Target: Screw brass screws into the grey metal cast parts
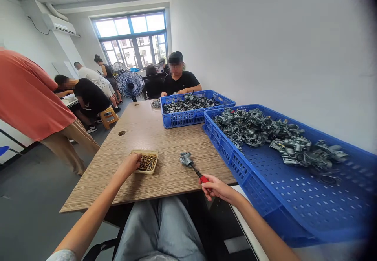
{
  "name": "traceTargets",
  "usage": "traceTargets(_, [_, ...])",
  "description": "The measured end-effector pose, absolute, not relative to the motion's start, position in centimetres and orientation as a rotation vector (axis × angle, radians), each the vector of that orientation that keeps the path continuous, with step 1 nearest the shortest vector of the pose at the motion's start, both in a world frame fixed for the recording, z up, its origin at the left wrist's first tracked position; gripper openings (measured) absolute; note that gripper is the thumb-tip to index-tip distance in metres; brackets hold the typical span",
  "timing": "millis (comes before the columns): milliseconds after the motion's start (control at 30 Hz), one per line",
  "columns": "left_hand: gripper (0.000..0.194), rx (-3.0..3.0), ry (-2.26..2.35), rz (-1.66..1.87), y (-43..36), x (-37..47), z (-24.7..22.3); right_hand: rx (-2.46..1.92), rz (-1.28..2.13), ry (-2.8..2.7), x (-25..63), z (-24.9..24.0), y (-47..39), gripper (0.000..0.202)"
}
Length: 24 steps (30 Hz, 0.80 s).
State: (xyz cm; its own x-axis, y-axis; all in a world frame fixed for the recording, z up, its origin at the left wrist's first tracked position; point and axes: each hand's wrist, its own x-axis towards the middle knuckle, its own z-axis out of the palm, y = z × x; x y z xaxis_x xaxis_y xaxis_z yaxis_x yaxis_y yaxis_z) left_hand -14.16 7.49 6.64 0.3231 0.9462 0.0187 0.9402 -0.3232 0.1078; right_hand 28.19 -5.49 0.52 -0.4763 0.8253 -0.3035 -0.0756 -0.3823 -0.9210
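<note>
My left hand (133, 162) reaches over the near-left rim of a small cream tray (157, 159). Its fingers are bent together at the heap of small brass parts (148, 162) inside; what they pinch, if anything, is hidden. In my right hand (216, 188) is a screwdriver (204, 178) with a red and black handle, gripped near the table's front edge. Its shaft points away to a grey metal carburetor (186, 159) lying on the wood-grain table (167, 186). The shaft's tip meets the carburetor, but the exact contact is too small to make out.
A large blue crate (244, 174) at the right holds a pile of similar carburetors (256, 129). Behind it stands another blue crate (176, 120) of metal parts. A person in black (179, 81) sits at the table's far end; someone in an orange shirt (32, 96) stands left.
</note>
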Motion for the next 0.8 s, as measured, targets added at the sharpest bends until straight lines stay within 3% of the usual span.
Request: traceTargets(800, [0.017, 2.473, 1.765, 0.316, 8.2, -15.4, 5.0, -1.070, 1.900, -1.244, 28.3, 0.2, -5.4, 0.028])
